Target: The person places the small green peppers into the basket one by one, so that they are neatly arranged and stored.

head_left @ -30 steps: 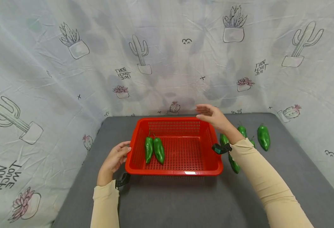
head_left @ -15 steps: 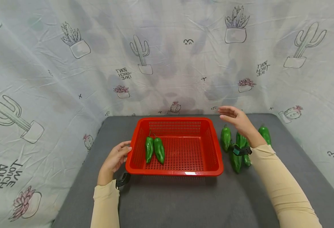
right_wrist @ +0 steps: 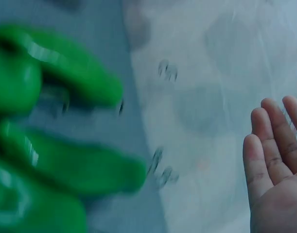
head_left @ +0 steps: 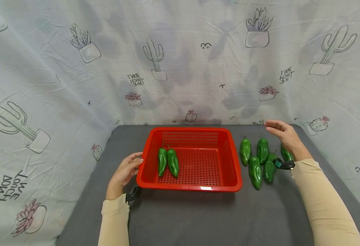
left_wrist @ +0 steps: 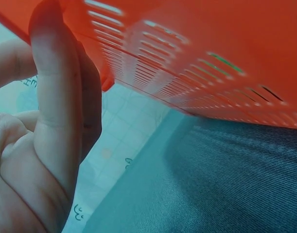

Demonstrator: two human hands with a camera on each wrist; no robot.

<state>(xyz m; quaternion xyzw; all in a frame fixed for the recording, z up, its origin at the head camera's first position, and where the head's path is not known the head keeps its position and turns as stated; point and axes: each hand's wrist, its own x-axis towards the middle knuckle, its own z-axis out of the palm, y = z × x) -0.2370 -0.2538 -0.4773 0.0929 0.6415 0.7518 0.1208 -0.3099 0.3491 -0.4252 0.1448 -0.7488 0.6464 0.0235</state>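
Note:
My left hand [head_left: 127,171] holds the left rim of a red plastic basket [head_left: 189,187], its fingertips right at the rim. From below, the left wrist view shows the basket's slotted side [left_wrist: 153,58] and the raised fingers [left_wrist: 56,107]. Two green peppers [head_left: 172,163] lie side by side in the left part of the basket. My right hand [head_left: 285,136] is raised over the far right of the table, fingers extended, holding nothing. Below and left of it several green peppers [head_left: 255,172] lie on the table. One more pepper [head_left: 286,154] is partly hidden behind the right wrist.
A dark grey cloth covers the table [head_left: 183,218]. Behind and on both sides hangs a pale curtain [head_left: 180,68] printed with cacti. Each wrist wears a black strap, the right wrist strap [head_left: 285,164] hanging over the peppers.
My right hand has moved right, from over the basket's far right corner to over the far right peppers, uncovering the peppers beside the basket. The left hand and basket stay put.

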